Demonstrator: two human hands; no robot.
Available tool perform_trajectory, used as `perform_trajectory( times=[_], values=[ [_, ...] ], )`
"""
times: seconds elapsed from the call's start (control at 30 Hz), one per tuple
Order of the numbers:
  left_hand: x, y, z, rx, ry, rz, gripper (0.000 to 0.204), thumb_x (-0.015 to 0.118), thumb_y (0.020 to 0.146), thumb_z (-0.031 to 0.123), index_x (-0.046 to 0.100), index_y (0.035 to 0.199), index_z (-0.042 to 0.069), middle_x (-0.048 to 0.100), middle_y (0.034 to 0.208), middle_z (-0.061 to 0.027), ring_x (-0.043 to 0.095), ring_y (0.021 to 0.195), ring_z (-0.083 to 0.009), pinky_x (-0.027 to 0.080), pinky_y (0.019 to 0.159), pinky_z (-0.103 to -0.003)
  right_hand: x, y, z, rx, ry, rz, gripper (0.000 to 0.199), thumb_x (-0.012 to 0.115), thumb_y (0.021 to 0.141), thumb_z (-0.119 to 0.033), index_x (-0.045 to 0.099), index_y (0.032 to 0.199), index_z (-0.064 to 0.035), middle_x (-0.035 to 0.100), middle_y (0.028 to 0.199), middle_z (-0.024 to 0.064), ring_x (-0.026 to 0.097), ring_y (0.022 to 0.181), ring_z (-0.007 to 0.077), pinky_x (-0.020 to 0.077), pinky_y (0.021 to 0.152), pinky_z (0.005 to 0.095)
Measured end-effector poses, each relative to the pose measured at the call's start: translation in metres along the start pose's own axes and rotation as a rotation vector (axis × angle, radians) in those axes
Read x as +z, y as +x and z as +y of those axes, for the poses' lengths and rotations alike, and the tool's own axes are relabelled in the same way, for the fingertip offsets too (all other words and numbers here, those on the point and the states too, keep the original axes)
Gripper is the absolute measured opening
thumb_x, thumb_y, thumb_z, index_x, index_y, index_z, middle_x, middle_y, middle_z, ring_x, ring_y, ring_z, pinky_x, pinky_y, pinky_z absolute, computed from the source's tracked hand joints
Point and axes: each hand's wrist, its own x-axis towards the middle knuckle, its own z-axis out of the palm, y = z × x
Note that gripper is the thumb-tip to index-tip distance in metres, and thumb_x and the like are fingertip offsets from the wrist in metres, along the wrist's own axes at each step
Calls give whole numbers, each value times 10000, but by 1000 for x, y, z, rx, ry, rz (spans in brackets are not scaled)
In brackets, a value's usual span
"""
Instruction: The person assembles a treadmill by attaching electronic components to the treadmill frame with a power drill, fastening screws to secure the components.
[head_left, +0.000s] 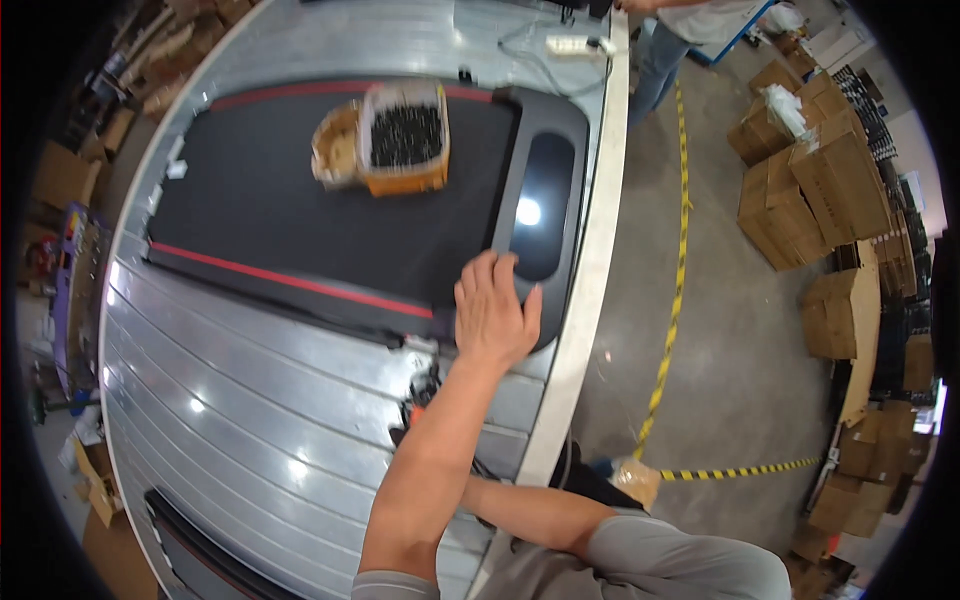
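My left hand (496,310) rests palm down on the end frame of a black walking-pad treadmill (290,210), beside its glossy oval panel (545,200). Its fingers are stretched out and hold nothing. The treadmill lies flat and has red stripes along both sides. My right forearm (545,515) passes beneath my left forearm, which hides the right hand's fingers. Just beyond the crossing lie black cords with an orange part (415,412); I cannot make out their kind. On the belt sit an orange-yellow container (410,183) of small dark pieces and a cut-down tan tub (338,148).
The ribbed metal table (250,400) carries another treadmill (215,550) at the near left. A white power strip (575,46) lies at the far edge, near a person (665,50). Cardboard boxes (785,210) stand right, past yellow-black floor tape (672,330).
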Motion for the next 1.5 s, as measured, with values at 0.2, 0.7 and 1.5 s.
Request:
perform_trajectory(
  times=[0.2, 0.7, 1.5],
  values=[
    [-77, 121, -51, 175, 41, 390, 171, 593, 886, 9, 609, 1057, 9, 579, 1110, -195, 552, 1074, -401, 451, 944, -490, -35, 7, -131, 374, -144, -362, 489, 781, 845, -356, 554, 1135, -34, 666, 1069, 129, 627, 1006, 271, 497, 917, 412],
    [-101, 257, -121, -28, 302, -335, 171, 801, 752, 165, 749, 854, 38, 680, 974, -191, 651, 993, -386, 517, 901, -468, -234, 6, -288, -66, -508, -17, 639, 816, 783, -350, 557, 1297, -70, 662, 1128, 206, 642, 986, 308, 529, 871, 446],
    [5, 46, 230, -1078, -1428, 261, 202, 663, 999, 246, 621, 935, 59, 693, 879, -80, 605, 683, -99, 507, 617, -225, -400, 14, -465, 21, -1140, -370, 515, 712, 765, -342, 566, 1163, -50, 705, 931, 209, 697, 917, 395, 537, 831, 485]
  ],
)
